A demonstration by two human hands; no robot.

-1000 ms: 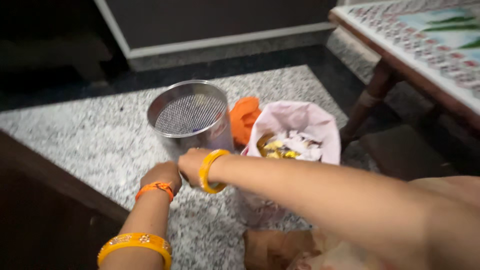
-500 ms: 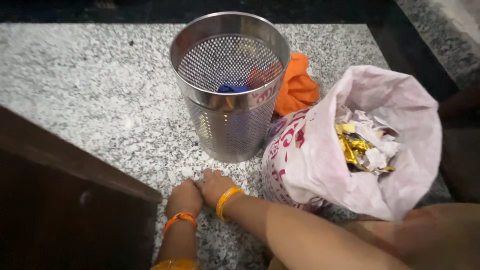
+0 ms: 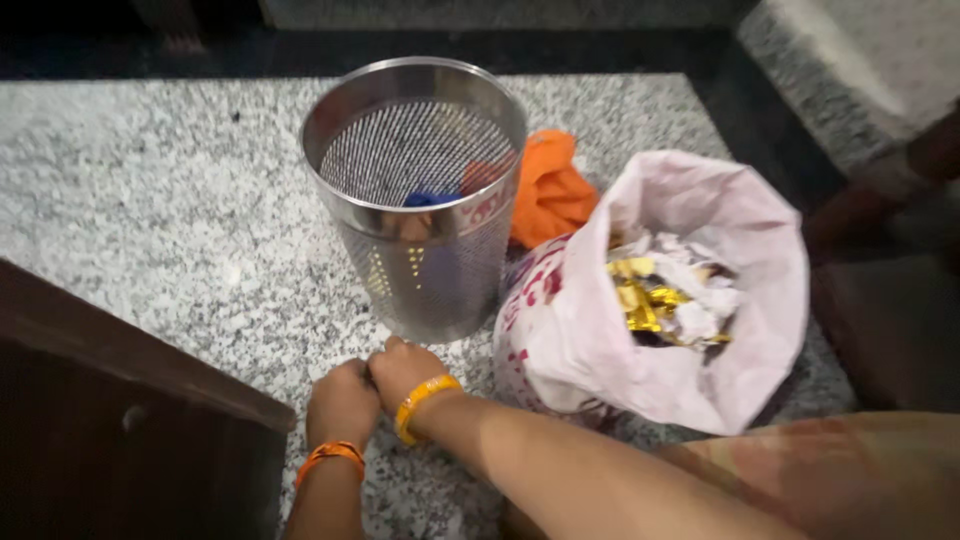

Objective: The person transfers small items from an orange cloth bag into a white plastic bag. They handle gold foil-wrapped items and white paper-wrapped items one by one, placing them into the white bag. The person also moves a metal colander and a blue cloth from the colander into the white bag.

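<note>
My left hand [image 3: 340, 403], with an orange bangle at the wrist, rests knuckles-up on the speckled granite floor [image 3: 180, 230]. My right hand [image 3: 403, 369], wearing a yellow bangle, lies against it, fingers curled down. Both sit just in front of the base of a perforated steel bin [image 3: 420, 200]. Anything under the fingers is hidden. Inside the bin I see something blue and a bit of orange.
A pale pink plastic bag [image 3: 680, 310] full of gold and white wrappers stands open to the right of the bin. An orange cloth [image 3: 552, 192] lies behind it. A dark wooden panel [image 3: 110, 420] fills the lower left. A dark floor strip runs along the right.
Both hands have dropped from the bin's side to the floor in front of it and come together. The view has tilted down and moved closer to the bin and bag.
</note>
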